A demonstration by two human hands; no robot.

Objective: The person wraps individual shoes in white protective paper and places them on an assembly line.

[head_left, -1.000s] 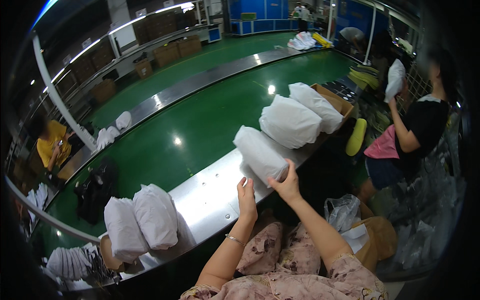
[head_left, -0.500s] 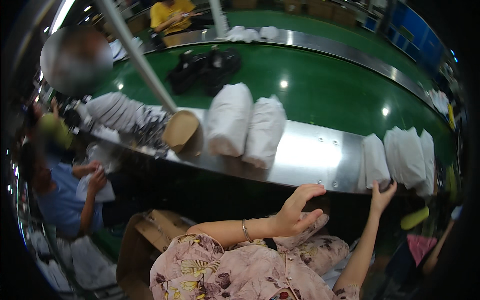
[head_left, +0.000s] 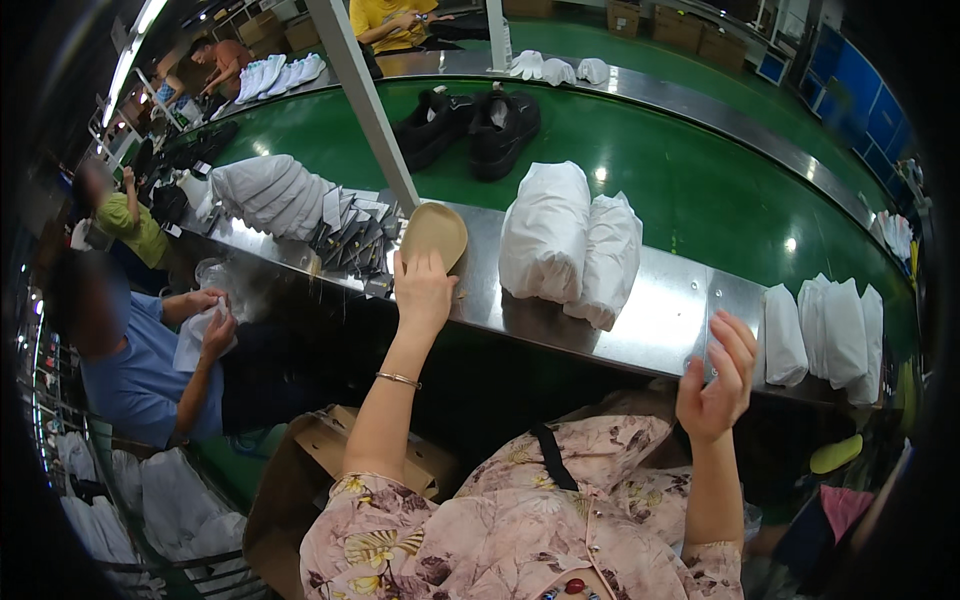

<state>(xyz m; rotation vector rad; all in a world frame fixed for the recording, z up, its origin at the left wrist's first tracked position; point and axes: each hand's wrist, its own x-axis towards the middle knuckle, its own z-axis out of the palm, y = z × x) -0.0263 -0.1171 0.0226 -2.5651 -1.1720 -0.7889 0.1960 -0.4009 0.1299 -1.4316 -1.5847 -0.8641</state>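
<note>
My left hand reaches up to a tan shoe insole on the steel ledge of the green conveyor belt; the fingers lie on its lower edge, and whether they grip it I cannot tell. My right hand hovers in front of the ledge with the fingers spread and nothing in it. Two white wrapped bundles stand on the ledge between my hands. More white bundles sit to the right of my right hand.
A grey post rises behind the insole. Dark flat pieces and a white stack lie to its left. A pair of black shoes rides the belt. A person in blue sits at my left, beside an open cardboard box.
The view has swung left along the belt. My left hand has gone from the ledge's edge up to the tan insole, and my right hand has come off the ledge.
</note>
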